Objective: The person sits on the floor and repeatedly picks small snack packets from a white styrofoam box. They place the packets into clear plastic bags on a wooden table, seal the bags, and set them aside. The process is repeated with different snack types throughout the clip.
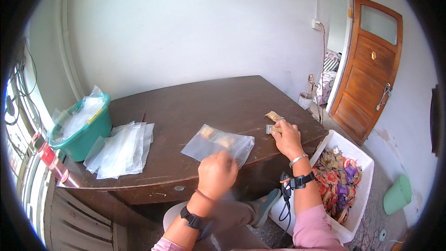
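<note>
On the dark wooden table before me lies a clear plastic bag (191,148) with small yellowish packets (208,131) in it. My left hand (217,174), blurred and with curled fingers, is over the bag's near edge. Whether it pinches the plastic is hidden. Farther right, my right hand (288,138) has its fingertips closed on a small clear-wrapped packet (269,129) at the tabletop. Just beyond those fingers lies another small packet (274,115).
A stack of flat clear bags (122,150) lies at the table's left, beside a teal basin (82,146) full of more bags. A pink bottle (52,160) stands at the left corner. Right of the table is a white foam box (366,174) of wrapped packets, near a green bin (397,195).
</note>
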Tool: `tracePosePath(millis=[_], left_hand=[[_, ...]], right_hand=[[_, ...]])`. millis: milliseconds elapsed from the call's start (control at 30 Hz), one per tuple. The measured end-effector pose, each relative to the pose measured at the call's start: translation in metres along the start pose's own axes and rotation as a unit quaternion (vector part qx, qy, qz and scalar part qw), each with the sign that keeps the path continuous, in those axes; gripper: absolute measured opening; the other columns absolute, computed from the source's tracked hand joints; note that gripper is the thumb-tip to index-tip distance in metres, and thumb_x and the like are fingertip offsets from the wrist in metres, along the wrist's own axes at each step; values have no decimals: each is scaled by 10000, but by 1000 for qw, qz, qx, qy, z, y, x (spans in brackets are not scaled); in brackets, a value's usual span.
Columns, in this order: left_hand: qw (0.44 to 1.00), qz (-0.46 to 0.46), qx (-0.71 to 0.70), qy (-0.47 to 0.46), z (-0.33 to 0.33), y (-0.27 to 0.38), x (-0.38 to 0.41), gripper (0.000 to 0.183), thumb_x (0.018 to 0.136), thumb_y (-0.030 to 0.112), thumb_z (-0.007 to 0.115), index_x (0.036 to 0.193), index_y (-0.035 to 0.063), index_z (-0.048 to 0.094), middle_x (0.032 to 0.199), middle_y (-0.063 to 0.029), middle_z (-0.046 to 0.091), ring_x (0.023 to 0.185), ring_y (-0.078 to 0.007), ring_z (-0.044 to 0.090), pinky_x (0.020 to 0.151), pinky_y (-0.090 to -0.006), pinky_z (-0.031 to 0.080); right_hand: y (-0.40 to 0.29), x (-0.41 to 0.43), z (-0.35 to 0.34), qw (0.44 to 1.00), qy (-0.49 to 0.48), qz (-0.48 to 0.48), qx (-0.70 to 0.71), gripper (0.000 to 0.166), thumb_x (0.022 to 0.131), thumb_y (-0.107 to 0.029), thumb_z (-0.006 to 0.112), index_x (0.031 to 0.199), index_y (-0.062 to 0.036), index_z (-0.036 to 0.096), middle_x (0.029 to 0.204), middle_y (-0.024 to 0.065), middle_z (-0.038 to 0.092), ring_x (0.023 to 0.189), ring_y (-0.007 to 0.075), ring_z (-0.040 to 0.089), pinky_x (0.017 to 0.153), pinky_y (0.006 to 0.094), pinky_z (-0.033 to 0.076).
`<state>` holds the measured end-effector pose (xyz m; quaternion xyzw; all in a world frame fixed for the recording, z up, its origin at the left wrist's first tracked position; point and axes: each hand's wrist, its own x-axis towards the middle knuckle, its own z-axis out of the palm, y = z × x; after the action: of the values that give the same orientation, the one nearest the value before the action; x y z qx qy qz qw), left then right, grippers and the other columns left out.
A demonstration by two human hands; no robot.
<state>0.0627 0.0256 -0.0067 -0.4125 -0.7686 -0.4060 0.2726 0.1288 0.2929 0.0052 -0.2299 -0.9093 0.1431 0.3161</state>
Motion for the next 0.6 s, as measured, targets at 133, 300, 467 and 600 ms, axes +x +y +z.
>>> tracePosePath(millis=[133, 300, 467, 600], left_hand=[[998, -62, -28, 0, 7, 9, 4, 105, 875, 161, 717, 853, 87, 646, 681, -136, 678, 650, -361, 688, 600, -459, 543], [997, -77, -29, 10, 12, 8, 4, 89, 913, 183, 712, 937, 104, 680, 643, -131, 672, 620, -348, 692, 572, -450, 543], [995, -85, -49, 20, 12, 12, 5, 84, 908, 181, 725, 941, 109, 697, 642, -132, 673, 611, -338, 692, 565, -431, 544], [995, -82, -56, 19, 8, 17, 5, 91, 897, 176, 738, 938, 100, 708, 694, -140, 692, 645, -331, 703, 582, -421, 552]], right_hand=[[-3, -11, 5, 995, 60, -56, 50, 310, 849, -127, 789, 1079, -56, 594, 967, 125, 688, 983, 335, 637, 863, 425, 511], [-28, -24, -9, 945, -8, -17, 327, 260, 889, -6, 748, 1088, -21, 580, 967, 64, 693, 847, 112, 650, 728, 261, 520], [-61, -48, -15, 918, -69, -81, 382, 256, 872, 64, 741, 1065, -25, 598, 997, 11, 631, 795, 34, 586, 665, 211, 491], [-81, -56, -7, 934, -94, -139, 315, 211, 886, 56, 720, 1077, -8, 658, 1052, 9, 577, 795, 52, 584, 683, 223, 503]])
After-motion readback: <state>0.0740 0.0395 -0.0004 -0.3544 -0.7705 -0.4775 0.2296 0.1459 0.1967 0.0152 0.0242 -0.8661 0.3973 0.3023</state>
